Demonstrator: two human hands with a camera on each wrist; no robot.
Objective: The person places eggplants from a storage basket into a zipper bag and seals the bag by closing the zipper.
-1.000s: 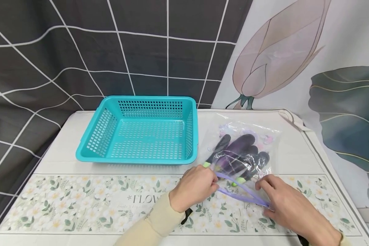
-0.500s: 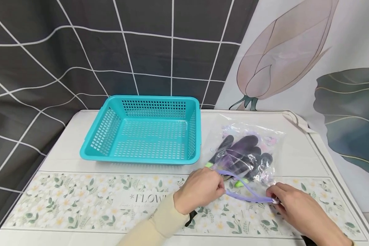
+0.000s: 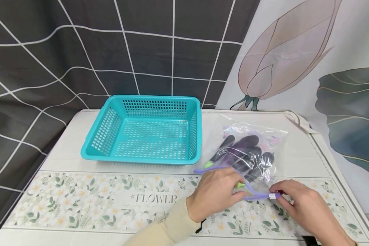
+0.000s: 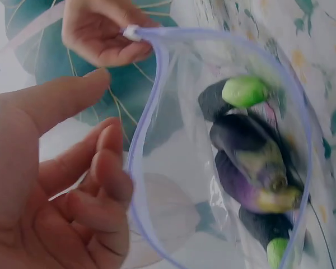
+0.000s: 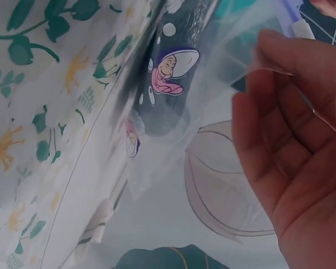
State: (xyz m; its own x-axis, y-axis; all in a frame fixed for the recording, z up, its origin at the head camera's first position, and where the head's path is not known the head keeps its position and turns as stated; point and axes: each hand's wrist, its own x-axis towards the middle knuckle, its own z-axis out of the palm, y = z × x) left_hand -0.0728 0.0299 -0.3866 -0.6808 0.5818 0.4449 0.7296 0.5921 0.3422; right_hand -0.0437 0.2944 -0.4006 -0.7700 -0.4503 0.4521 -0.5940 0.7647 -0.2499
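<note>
A clear zip bag (image 3: pixel 278 143) with a purple zip strip (image 3: pixel 255 196) lies on the right of the table. Inside are several dark purple eggplants (image 3: pixel 245 141), some with bright green ends; the left wrist view shows them through the gaping mouth. My left hand (image 3: pixel 218 191) is at the strip's middle, its thumb (image 4: pixel 73 98) apart from loosely bent fingers, nothing between them. At the strip's right end my right hand (image 3: pixel 304 205) pinches the bag's corner beside the white slider (image 3: pixel 274 195). Cartoon prints (image 5: pixel 171 70) show on the bag in the right wrist view.
A turquoise plastic basket (image 3: pixel 153 160) with holed walls stands left of the bag, nothing in it. Beneath lies a white tablecloth (image 3: pixel 64 160) with a floral band. A dark checked curtain (image 3: pixel 147 51) and a flower-print curtain (image 3: pixel 283 58) hang behind the table.
My left hand has let go of the bag's edge and moved right along the strip. The right hand has shifted slightly right, and the white slider now shows beside its fingertips.
</note>
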